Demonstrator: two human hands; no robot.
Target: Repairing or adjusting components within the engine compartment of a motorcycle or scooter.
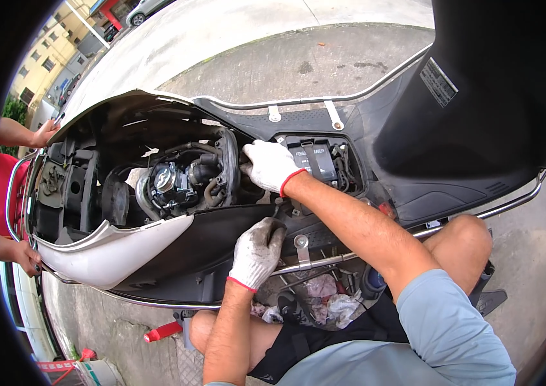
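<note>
Battery (pixel 325 162) sits beside the right hand (pixel 273 166), left hand (pixel 259 253) near black panel (pixel 212 243).

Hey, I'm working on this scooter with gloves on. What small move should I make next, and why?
I'd probably feel along the front end of the black side panel with your left hand, checking for anything caught before anyone pulls. That hand is close beside it, your right hand is between the engine and the battery, and the co-worker's hands are at the rear.
</note>
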